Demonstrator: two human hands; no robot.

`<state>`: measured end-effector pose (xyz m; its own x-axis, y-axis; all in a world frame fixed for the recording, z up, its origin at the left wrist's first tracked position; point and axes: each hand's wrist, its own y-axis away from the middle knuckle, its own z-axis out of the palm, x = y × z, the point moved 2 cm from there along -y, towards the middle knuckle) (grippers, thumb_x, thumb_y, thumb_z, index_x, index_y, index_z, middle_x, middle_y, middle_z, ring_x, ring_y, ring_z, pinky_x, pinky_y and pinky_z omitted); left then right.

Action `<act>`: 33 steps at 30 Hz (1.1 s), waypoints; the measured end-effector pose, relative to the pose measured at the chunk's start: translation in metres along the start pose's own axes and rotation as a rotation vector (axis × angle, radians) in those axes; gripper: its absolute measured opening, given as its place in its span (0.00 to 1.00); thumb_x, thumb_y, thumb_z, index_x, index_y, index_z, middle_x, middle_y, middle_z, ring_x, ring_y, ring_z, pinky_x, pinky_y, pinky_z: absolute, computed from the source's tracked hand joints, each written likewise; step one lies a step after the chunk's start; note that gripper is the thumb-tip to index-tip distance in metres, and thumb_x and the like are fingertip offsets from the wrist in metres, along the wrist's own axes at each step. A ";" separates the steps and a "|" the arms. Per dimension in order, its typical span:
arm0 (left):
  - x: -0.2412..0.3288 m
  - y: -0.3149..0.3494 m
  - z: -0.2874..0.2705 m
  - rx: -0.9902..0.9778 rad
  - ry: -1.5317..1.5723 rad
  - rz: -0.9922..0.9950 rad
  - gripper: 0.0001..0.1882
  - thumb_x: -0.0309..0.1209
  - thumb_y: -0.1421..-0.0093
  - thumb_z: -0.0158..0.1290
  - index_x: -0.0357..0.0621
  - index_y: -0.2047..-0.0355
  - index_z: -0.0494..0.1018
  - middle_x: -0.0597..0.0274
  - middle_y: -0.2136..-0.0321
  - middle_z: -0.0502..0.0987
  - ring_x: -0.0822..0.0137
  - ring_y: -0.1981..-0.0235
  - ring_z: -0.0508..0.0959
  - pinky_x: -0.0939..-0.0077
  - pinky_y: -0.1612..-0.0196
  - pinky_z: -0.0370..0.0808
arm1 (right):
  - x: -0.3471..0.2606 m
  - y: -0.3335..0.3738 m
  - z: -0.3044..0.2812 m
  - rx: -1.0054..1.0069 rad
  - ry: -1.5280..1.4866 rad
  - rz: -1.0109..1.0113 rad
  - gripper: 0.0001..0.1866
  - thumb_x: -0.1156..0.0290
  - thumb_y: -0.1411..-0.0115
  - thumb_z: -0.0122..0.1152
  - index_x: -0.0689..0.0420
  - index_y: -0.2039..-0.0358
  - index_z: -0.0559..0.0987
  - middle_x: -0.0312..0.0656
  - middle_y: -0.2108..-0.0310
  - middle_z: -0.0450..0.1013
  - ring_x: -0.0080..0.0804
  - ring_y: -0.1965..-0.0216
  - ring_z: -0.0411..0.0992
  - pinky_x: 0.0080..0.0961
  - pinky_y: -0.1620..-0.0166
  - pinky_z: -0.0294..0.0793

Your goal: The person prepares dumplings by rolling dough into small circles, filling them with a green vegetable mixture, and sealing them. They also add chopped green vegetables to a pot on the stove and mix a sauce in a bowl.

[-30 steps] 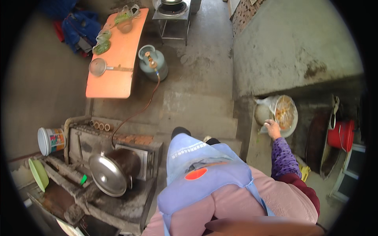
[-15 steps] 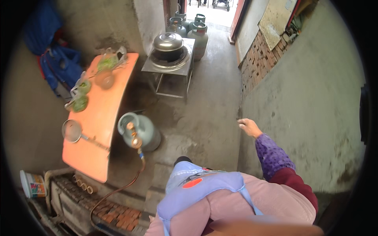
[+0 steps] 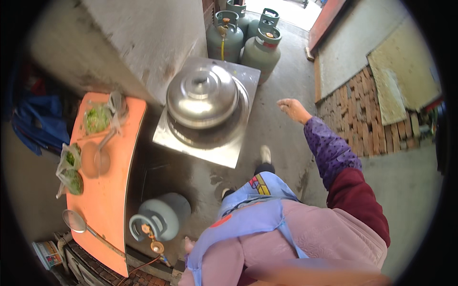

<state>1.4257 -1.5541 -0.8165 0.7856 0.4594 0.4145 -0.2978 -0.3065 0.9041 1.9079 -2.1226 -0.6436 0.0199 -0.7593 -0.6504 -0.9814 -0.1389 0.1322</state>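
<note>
Head view: the right hand (image 3: pixel 296 111), fingers loosely extended and empty, hangs right of the lidded pot (image 3: pixel 202 97), presumably raised on its steel stand (image 3: pixel 225 155) for easy reach. Left hand (image 3: pixel 189 245), near the gas cylinder (image 3: pixel 168 215): fingers' state unclear.

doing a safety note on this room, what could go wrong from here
The gas cylinder stands on the floor near the person's left shoe; a bump might tug its hose. The strainer's handle reaches near the edge of the orange table, so brushing past could knock it down. If the domed steel lid is hot, which I cannot tell, the bare right hand could get burned touching it.
</note>
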 end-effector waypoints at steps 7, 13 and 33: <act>0.024 0.046 0.175 0.269 0.168 -0.119 0.31 0.51 0.43 0.48 0.45 0.45 0.63 0.58 0.48 0.67 0.57 0.47 0.66 0.56 0.47 0.64 | 0.082 -0.377 0.036 -0.200 0.588 -0.819 0.15 0.79 0.45 0.50 0.65 0.57 0.77 0.45 0.55 0.74 0.40 0.58 0.74 0.27 0.52 0.73; 0.036 0.134 0.304 0.484 0.292 -0.258 0.29 0.48 0.42 0.49 0.44 0.46 0.63 0.58 0.50 0.67 0.57 0.48 0.67 0.56 0.48 0.65 | 0.103 -0.512 0.155 -1.067 -0.277 -0.325 0.09 0.69 0.42 0.48 0.58 0.65 0.73 0.41 0.72 0.71 0.39 0.68 0.72 0.33 0.64 0.72; 0.047 0.170 0.418 0.727 0.467 -0.364 0.23 0.40 0.41 0.51 0.43 0.49 0.65 0.58 0.55 0.69 0.60 0.53 0.69 0.59 0.55 0.69 | 0.061 -0.511 0.123 -0.902 0.002 -0.713 0.18 0.76 0.49 0.60 0.65 0.56 0.71 0.52 0.58 0.69 0.51 0.55 0.68 0.38 0.52 0.68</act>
<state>1.6385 -1.9331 -0.6866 0.4198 0.8691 0.2615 0.4593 -0.4520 0.7647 2.3869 -2.0200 -0.8428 0.5171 -0.3258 -0.7915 -0.2530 -0.9416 0.2223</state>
